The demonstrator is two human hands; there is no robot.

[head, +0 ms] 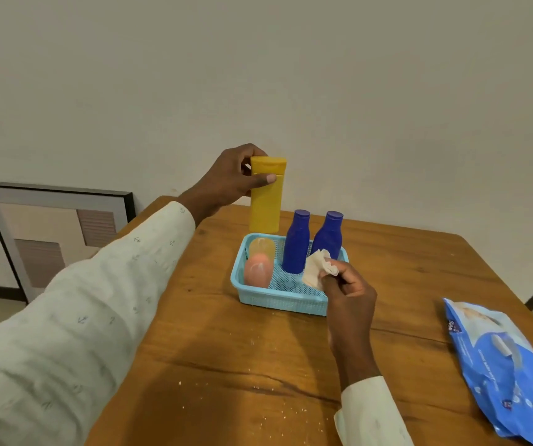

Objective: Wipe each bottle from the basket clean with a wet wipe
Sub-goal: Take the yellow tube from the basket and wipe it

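Note:
My left hand (231,175) grips a tall yellow bottle (266,201) near its cap, holding it upright above the far left corner of a light blue basket (278,300). Inside the basket stand two dark blue bottles (295,243) (329,235), and a peach-orange bottle (258,267) rests at the left. My right hand (349,294) hovers over the basket's near right corner, pinching a crumpled white wet wipe (318,268).
The basket sits on a wooden table (226,349) with crumbs scattered near the front. A blue pack of wet wipes (503,362) lies at the right edge. A framed picture (56,233) leans against the wall on the left, beyond the table.

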